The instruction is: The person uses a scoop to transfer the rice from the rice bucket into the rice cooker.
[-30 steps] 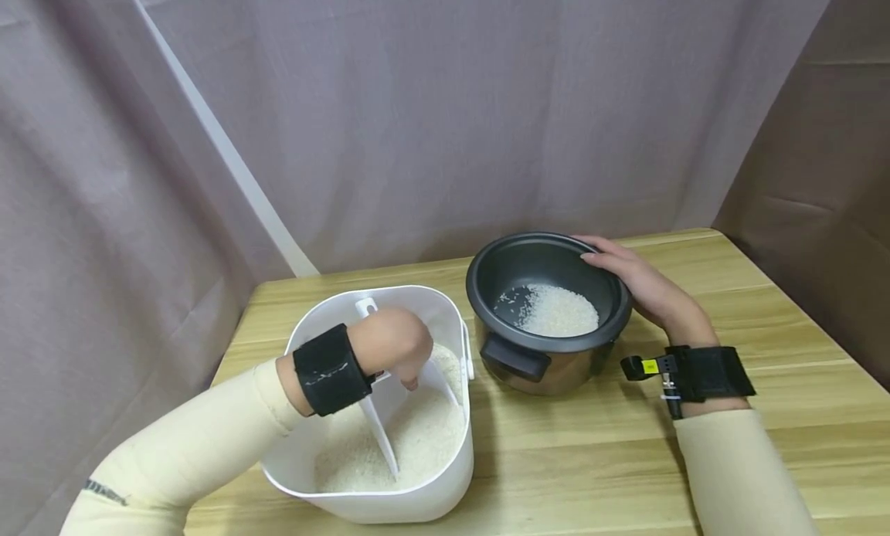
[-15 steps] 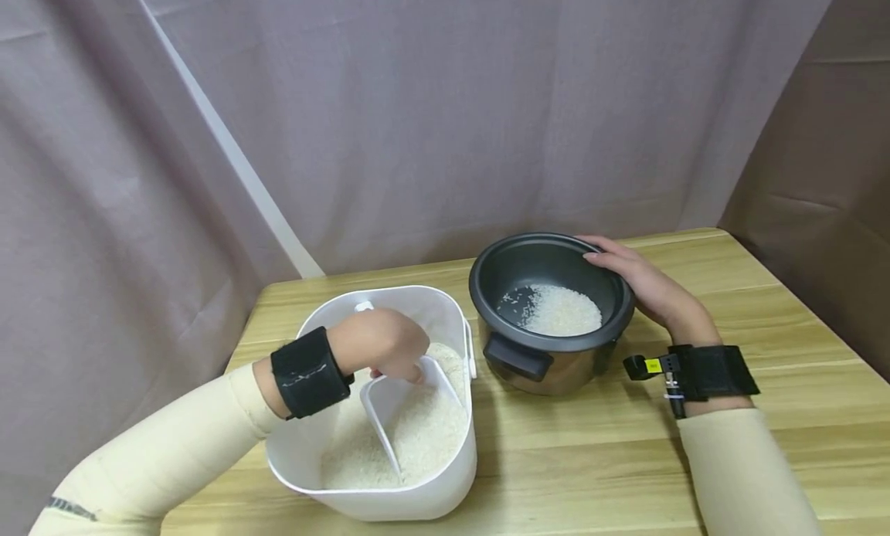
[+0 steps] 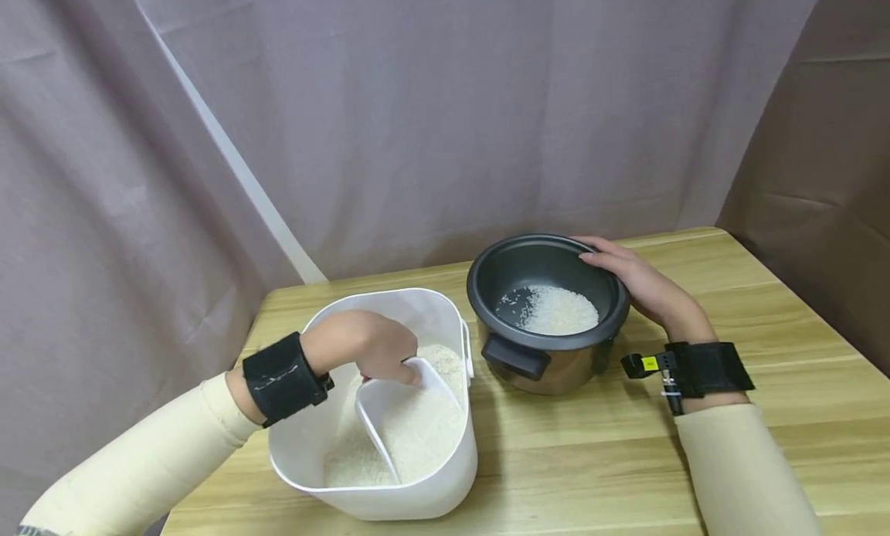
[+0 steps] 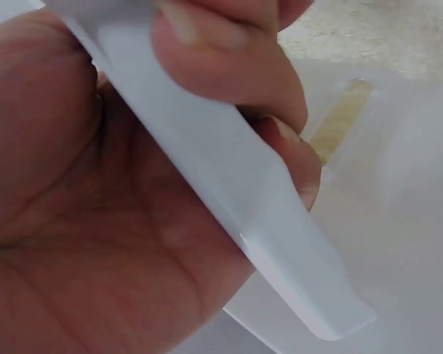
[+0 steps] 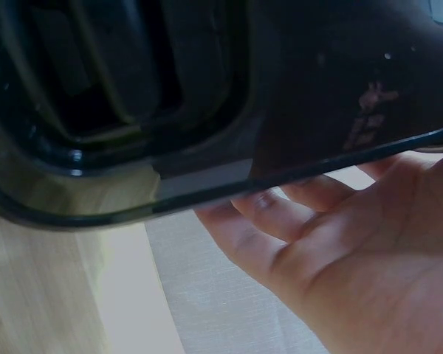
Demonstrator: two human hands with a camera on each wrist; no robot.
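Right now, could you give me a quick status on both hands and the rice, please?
Left hand grips scoop in rice bin. Right hand rests on pot rim; some rice inside. Nothing between bin and pot.

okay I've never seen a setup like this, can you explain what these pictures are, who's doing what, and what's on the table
A person works with bare hands, wearing cameras on the head and on each wrist strap. The wide picture is the head view, looking down at a wooden table. On it stand a white bin of rice and a dark pot with a little rice inside. The left hand grips a white scoop inside the bin; the left wrist close-up shows fingers curled round its handle. The right hand rests against the pot's rim, seen from below in the right wrist close-up.
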